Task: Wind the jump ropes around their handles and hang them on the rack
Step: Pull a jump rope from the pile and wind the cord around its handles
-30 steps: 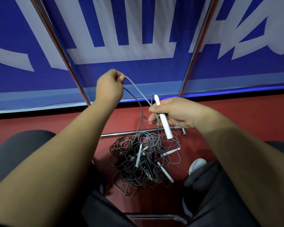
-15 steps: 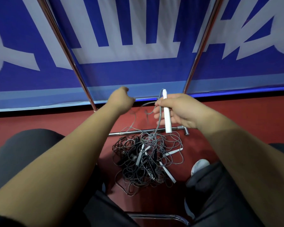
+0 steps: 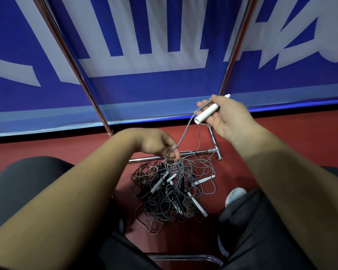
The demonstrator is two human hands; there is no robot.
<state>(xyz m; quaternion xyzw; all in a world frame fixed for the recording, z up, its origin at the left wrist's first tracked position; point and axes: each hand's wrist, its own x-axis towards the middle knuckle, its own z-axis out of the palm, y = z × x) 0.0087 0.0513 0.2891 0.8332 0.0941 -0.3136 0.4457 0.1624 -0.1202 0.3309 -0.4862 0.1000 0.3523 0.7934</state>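
Cord looks light, limp and quick to snag, so my left hand pinches it just above the pile on the floor while my right hand grips its stiff handle

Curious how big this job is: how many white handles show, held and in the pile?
Handle in right hand: 1
Handles plain in pile: 4
Total: 5
Black ones are too tangled to count.
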